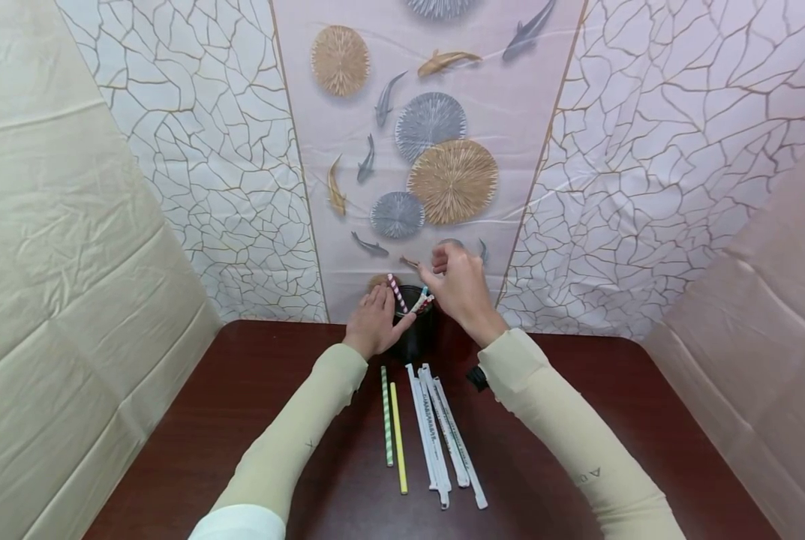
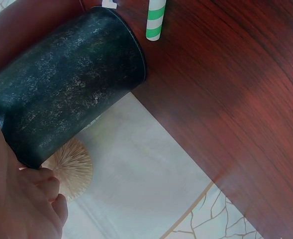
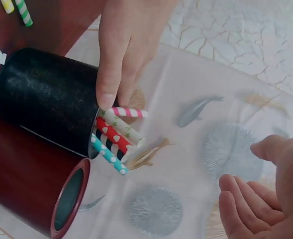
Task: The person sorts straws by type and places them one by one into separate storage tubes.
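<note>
A black cylindrical cup (image 1: 412, 343) stands at the back of the table. My left hand (image 1: 375, 319) grips its rim, with the thumb at the near edge and the fingers along the left side. Several patterned paper straws lean out of the cup: a pink-striped straw (image 3: 131, 112), one with green stars (image 3: 129, 130), a red one with hearts (image 3: 115, 137), a black-striped one partly hidden, and a teal dotted straw (image 3: 109, 155). To the right of the cup's mouth, my right hand (image 1: 463, 289) hovers with loosely bent fingers and nothing in them.
Beside the black cup is a dark red cylindrical container (image 3: 34, 174) with a grey inside. On the table (image 1: 253, 420) lie a green-striped straw (image 1: 386, 416), a yellow straw (image 1: 398, 439) and several paper-wrapped straws (image 1: 436, 431). A patterned cloth (image 1: 402, 150) hangs directly behind the table.
</note>
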The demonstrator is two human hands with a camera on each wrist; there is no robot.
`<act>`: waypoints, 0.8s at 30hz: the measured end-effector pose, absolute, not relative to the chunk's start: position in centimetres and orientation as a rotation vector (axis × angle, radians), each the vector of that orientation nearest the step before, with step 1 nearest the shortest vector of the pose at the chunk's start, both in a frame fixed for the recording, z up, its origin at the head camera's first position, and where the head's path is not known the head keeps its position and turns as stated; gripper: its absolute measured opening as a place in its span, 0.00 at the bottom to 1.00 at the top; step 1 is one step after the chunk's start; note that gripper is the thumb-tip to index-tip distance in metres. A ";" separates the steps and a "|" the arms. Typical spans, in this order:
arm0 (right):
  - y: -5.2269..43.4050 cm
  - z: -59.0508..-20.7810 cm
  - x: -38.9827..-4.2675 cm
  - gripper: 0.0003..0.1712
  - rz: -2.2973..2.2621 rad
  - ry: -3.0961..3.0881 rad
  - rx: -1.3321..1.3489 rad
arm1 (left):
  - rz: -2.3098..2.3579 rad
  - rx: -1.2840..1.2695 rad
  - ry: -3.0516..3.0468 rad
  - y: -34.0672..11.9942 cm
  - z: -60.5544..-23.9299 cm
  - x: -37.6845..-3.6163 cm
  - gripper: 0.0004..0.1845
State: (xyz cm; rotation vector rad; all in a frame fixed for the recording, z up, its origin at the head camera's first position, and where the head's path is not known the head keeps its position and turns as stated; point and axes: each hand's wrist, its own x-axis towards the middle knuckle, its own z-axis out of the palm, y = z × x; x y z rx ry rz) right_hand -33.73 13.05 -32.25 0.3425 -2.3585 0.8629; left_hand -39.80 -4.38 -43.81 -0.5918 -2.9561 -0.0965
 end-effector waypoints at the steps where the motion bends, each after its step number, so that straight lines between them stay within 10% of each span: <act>1: 13.1 -32.2 -33.4 0.18 0.858 -2.366 0.359 | -0.094 -0.591 -2.953 -4.4 -43.8 -39.8 0.50; 24: 12.3 -35.5 -27.6 0.16 0.880 -2.608 0.480 | -0.088 -0.596 -2.970 -4.4 -43.9 -39.9 0.48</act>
